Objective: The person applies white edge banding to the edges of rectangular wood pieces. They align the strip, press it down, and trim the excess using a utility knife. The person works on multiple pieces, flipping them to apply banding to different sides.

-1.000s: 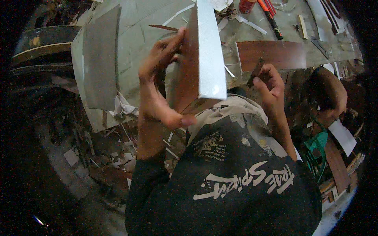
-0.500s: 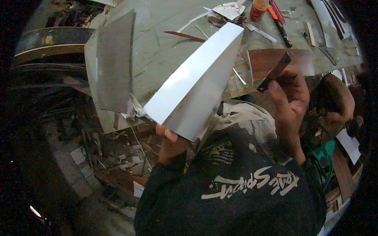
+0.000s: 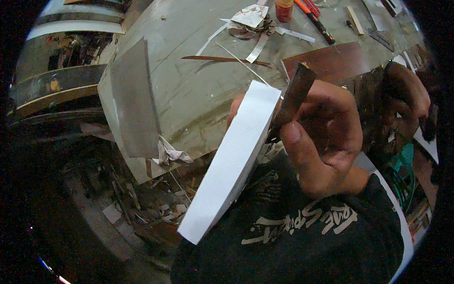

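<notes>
My right hand [image 3: 326, 142] pinches a short, dark, flat strip [image 3: 298, 90] beside the upper end of a white-faced board [image 3: 227, 161]. That board is held up at a slant, its long narrow white face toward the camera. My left hand [image 3: 233, 106] is behind it, with only a few fingertips showing at its left edge; the rest is hidden. Whether the strip touches the board I cannot tell.
Behind is a worktable [image 3: 179, 80] with a grey sheet [image 3: 132, 99], brown panel [image 3: 331, 61], thin offcuts, orange-handled cutter [image 3: 317, 23], bottle [image 3: 283, 9] and crumpled cloth [image 3: 172, 151]. Another person's bare limb [image 3: 406, 90] is at the right. Scraps litter the floor at lower left.
The board has turned from brown side showing to white narrow face and moved lower in view. My right hand has risen closer to the camera, bringing the dark strip beside the board's upper end.
</notes>
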The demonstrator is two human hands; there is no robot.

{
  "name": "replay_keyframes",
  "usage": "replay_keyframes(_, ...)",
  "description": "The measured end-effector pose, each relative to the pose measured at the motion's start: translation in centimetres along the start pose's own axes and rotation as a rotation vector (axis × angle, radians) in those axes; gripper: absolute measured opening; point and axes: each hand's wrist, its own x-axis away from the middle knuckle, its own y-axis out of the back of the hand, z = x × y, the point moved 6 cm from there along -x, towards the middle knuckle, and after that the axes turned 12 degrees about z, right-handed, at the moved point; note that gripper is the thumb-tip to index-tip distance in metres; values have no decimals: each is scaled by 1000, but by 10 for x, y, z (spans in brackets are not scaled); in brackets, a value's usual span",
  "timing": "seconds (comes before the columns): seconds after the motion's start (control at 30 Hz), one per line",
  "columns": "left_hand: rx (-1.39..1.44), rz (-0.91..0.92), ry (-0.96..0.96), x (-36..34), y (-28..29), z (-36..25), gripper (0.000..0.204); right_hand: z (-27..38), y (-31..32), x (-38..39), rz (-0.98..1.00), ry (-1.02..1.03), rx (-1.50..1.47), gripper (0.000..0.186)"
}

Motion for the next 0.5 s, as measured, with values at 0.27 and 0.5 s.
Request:
replay_keyframes(0.27, 163, -261, -301, 4, -44, -3, 67, -10, 8, 5, -15, -35, -271, 38)
replay_keyframes(0.5, 269, -313, 300, 6, -20, 15, 48, -23, 21, 11, -2, -39, -419, 39)
